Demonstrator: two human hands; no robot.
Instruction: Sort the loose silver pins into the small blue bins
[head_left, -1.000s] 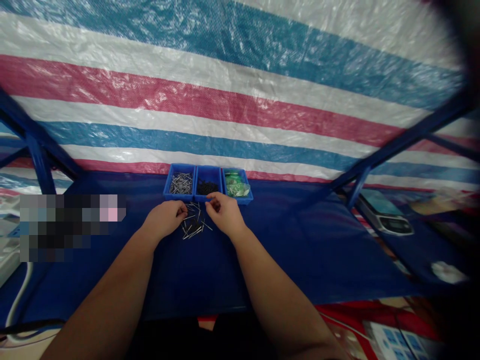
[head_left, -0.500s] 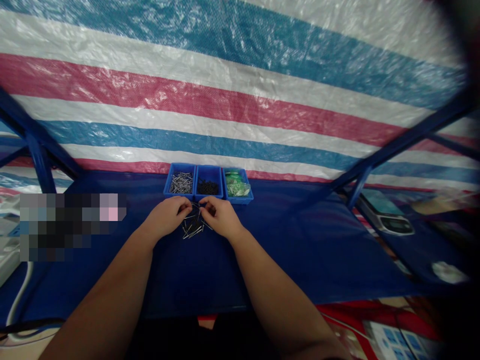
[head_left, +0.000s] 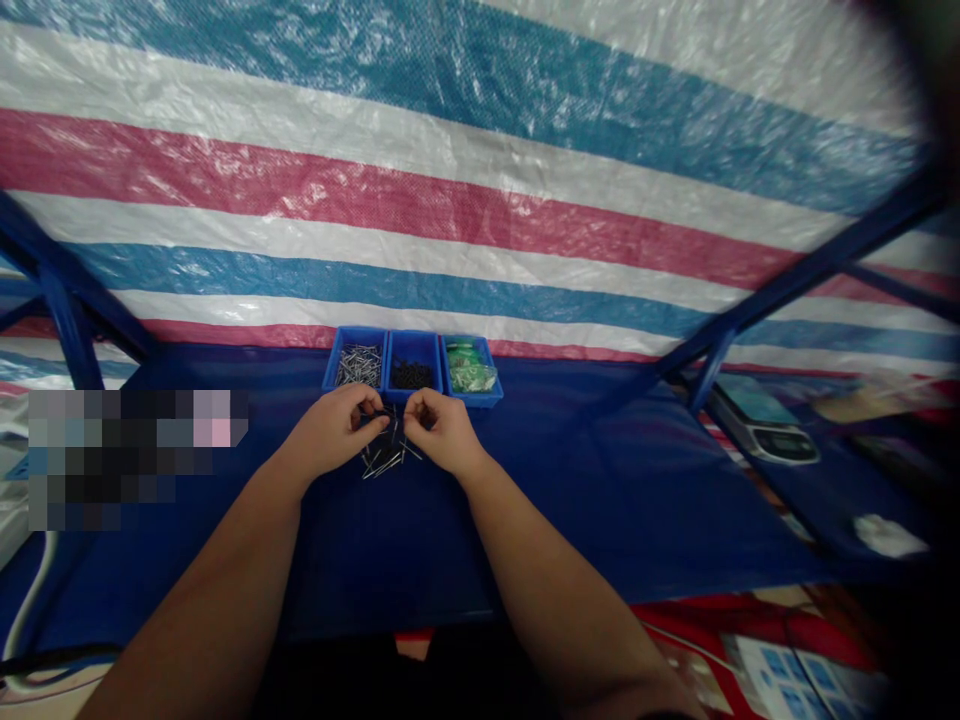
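My left hand [head_left: 341,425] is curled at the left of a small loose pile of thin, shiny screw-like pieces [head_left: 384,462]. Its thumb and fingers come together over the pile, and what lies between them is too small to make out. Facing it, my right hand [head_left: 441,432] pinches thumb against fingers at the pile's right side. Anything in that pinch is likewise too small to name. Just beyond the hands stand three blue bins: the left bin [head_left: 330,372] with silver screw-like pieces, the middle bin [head_left: 415,348] with small black pieces, the right bin [head_left: 480,398] with green and clear plastic packets.
Blue sheeting covers the table [head_left: 585,480]. A striped plastic sheet [head_left: 450,230] hangs behind, between blue metal posts [head_left: 712,370]. A digital scale [head_left: 780,440] and a crumpled white item [head_left: 889,537] lie at right. A white cable [head_left: 34,590] runs at left beside a blurred-out area.
The view has shifted slightly. My left thumb and fingers have moved a little over the pile, and my right fingers have curled slightly more. The bins stay in place.
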